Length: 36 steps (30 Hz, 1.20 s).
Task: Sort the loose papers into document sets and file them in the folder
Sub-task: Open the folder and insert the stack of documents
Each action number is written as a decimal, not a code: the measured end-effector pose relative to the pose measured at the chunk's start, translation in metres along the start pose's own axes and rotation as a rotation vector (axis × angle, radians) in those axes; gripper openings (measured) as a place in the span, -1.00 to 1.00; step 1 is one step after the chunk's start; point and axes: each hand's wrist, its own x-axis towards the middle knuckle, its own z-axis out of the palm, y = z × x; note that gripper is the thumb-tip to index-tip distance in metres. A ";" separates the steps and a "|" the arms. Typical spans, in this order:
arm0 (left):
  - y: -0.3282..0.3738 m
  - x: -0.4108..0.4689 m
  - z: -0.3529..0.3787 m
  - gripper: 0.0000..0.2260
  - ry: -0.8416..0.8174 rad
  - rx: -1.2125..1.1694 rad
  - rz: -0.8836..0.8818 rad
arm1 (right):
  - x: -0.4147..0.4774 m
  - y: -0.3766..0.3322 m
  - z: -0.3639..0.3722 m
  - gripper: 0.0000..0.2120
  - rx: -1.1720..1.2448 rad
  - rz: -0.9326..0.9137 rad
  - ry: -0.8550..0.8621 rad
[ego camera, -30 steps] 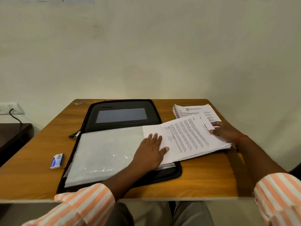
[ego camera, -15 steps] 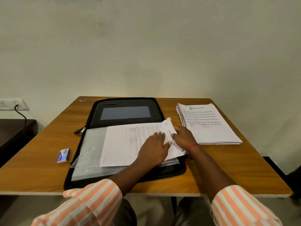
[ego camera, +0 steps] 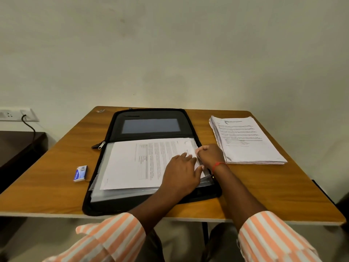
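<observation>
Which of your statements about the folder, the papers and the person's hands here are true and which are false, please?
1. The black zip-up folder lies open on the wooden table. True.
2. The thick stack of printed papers sits left of the folder. False: it sits to its right.
3. The left hand rests flat on the printed white sheet in the folder. True.
4. The small blue-and-white box lies inside the folder. False: it lies on the table, left of the folder.
5. The right hand rests on the stack. False: it pinches the sheet's right edge.
</observation>
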 end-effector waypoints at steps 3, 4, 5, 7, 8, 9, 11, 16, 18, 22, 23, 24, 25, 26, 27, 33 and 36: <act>-0.001 -0.002 0.000 -0.56 0.048 -0.028 0.010 | 0.003 -0.010 0.008 -0.78 0.011 0.054 -0.107; 0.000 -0.003 -0.001 -0.55 0.055 -0.025 0.012 | 0.004 -0.014 0.009 -0.74 0.023 0.091 -0.137; 0.000 -0.004 -0.001 -0.55 0.060 -0.017 0.013 | 0.005 -0.017 0.010 -0.70 0.030 0.118 -0.158; 0.001 -0.005 0.000 -0.55 0.071 -0.006 0.009 | 0.007 -0.020 0.011 -0.67 0.038 0.142 -0.187; 0.001 -0.005 0.000 -0.55 0.071 -0.007 0.008 | 0.007 -0.020 0.011 -0.67 0.041 0.140 -0.193; 0.002 -0.005 -0.001 -0.54 0.068 -0.013 0.010 | 0.008 -0.019 0.011 -0.69 0.043 0.131 -0.191; 0.004 -0.006 -0.006 -0.53 0.060 -0.044 0.013 | 0.007 -0.015 0.011 -0.74 0.040 0.102 -0.191; -0.012 -0.015 -0.028 -0.39 -0.025 -0.050 0.059 | 0.005 0.004 -0.003 -0.93 0.078 0.035 -0.140; -0.027 -0.020 -0.038 -0.37 -0.044 0.022 0.106 | 0.008 0.008 -0.015 -0.84 0.121 0.080 -0.125; -0.041 -0.037 -0.045 -0.49 -0.008 0.085 0.170 | 0.016 0.012 -0.022 -0.68 0.267 0.186 -0.153; -0.043 -0.041 -0.045 -0.53 0.008 0.126 0.194 | 0.018 0.010 -0.020 -0.67 0.303 0.194 -0.154; -0.043 -0.044 -0.045 -0.57 0.038 0.170 0.223 | 0.018 0.008 -0.020 -0.69 0.327 0.198 -0.147; -0.046 -0.045 -0.046 -0.62 0.084 0.211 0.244 | 0.017 0.006 -0.019 -0.73 0.349 0.180 -0.132; -0.048 -0.045 -0.048 -0.66 0.141 0.241 0.258 | 0.015 0.004 -0.019 -0.80 0.363 0.145 -0.110; -0.049 -0.042 -0.052 -0.69 0.203 0.262 0.258 | 0.014 0.003 -0.019 -0.85 0.372 0.093 -0.075; -0.046 0.013 -0.098 -0.73 0.566 0.349 0.132 | 0.001 0.008 -0.013 -0.62 0.060 -0.304 0.002; -0.044 0.051 -0.114 -0.74 0.630 0.367 0.071 | 0.000 0.002 0.002 -0.79 0.065 -0.283 -0.053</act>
